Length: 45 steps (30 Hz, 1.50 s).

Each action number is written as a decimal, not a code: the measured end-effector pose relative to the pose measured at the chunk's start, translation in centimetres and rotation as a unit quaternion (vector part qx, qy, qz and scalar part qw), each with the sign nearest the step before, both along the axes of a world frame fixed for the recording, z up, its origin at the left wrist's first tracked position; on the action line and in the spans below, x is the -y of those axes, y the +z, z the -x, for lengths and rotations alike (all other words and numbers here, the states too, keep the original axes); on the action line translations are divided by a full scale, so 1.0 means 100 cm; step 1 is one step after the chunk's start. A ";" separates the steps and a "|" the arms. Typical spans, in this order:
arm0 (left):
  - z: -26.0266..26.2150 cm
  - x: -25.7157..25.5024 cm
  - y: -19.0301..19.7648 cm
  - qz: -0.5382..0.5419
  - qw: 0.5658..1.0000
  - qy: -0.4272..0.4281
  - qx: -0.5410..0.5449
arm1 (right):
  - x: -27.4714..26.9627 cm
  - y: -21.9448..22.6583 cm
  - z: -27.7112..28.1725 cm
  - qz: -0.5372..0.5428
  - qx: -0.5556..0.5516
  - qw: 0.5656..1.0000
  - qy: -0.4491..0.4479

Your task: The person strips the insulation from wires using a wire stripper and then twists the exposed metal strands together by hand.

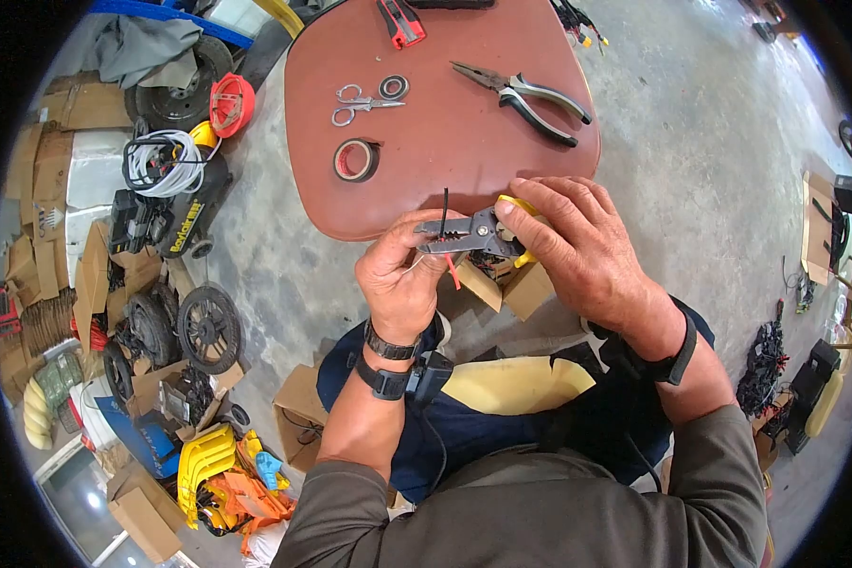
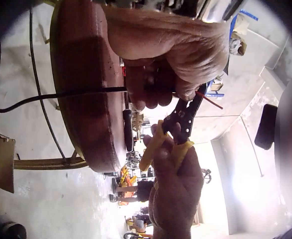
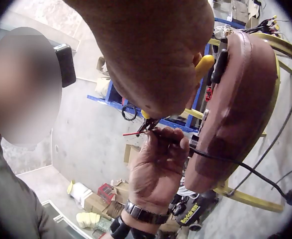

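My right hand (image 1: 582,246) grips a wire stripper (image 1: 484,229) by its yellow handles (image 2: 153,149), its dark jaws pointing left. In my left hand (image 1: 396,279) I pinch a black cable (image 2: 76,94) between thumb and fingers, right at the tool's jaws. A thin red wire (image 1: 452,273) sticks out from the cable toward me and lies across the jaws. In the right wrist view the red wire (image 3: 133,133) comes out just above the left fingertips, while the cable runs off the other way past the seat's edge. Both hands are at the near edge of the brown seat (image 1: 464,142).
On the seat lie long-nose pliers (image 1: 525,95), small scissors (image 1: 364,104), two tape rolls, the larger (image 1: 371,163) nearer me, and a red utility knife (image 1: 403,26). An open cardboard box (image 1: 530,292) stands below my hands. Wheels (image 1: 208,329), cartons and a red helmet (image 1: 231,104) crowd the left floor.
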<state>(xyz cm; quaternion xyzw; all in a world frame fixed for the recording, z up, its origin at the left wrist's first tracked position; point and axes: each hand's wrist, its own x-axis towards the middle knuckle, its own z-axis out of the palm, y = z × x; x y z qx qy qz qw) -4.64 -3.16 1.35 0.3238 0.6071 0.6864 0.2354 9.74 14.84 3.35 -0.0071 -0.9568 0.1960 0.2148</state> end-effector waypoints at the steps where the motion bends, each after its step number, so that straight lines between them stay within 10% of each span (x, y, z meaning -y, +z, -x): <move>1: 0.001 0.000 0.000 0.010 1.000 0.000 -0.005 | -0.001 0.000 0.000 0.003 0.000 1.000 0.001; 45: -0.003 0.003 -0.005 0.025 0.999 0.025 -0.030 | -0.003 0.007 -0.004 0.048 0.020 0.999 0.013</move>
